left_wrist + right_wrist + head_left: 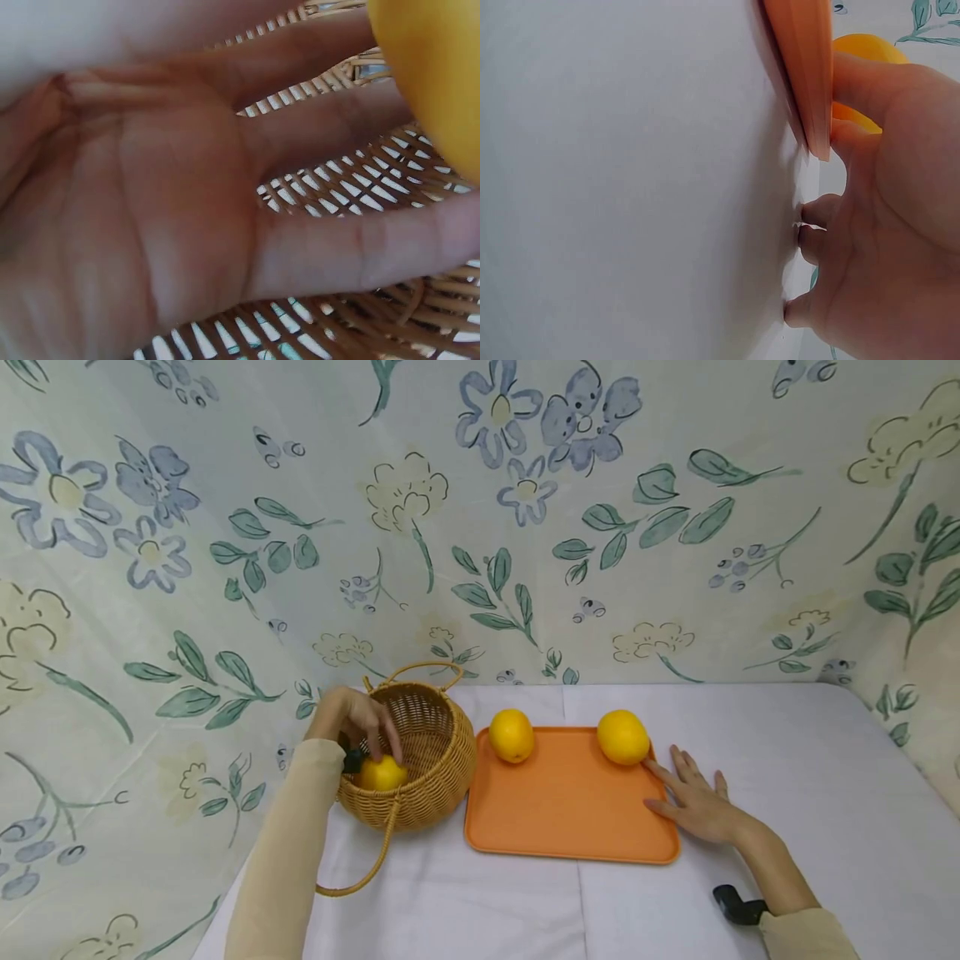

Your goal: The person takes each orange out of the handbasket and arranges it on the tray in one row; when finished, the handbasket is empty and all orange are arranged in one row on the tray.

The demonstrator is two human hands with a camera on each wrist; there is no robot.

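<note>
In the head view my left hand (pixel 366 720) reaches down into a round wicker basket (pixel 442 785), its fingers holding a yellow citrus fruit (pixel 383 773) near the basket's left side. That fruit (pixel 439 82) shows at the fingertips in the left wrist view, with the woven wall behind. My right hand (pixel 697 800) lies with fingers spread at the right edge of an orange tray (pixel 562 814). In the right wrist view, thumb and forefinger touch the tray's rim (pixel 806 75) while the other fingertips rest on the white cloth.
Two more yellow fruits sit on the tray, one at its back left (pixel 512 736) and another at its back right (pixel 623 737). One basket handle (pixel 375 868) hangs toward the front; the other (pixel 423 667) stands at the back. A floral curtain (pixel 480 527) rises behind the white-covered table (pixel 480 910).
</note>
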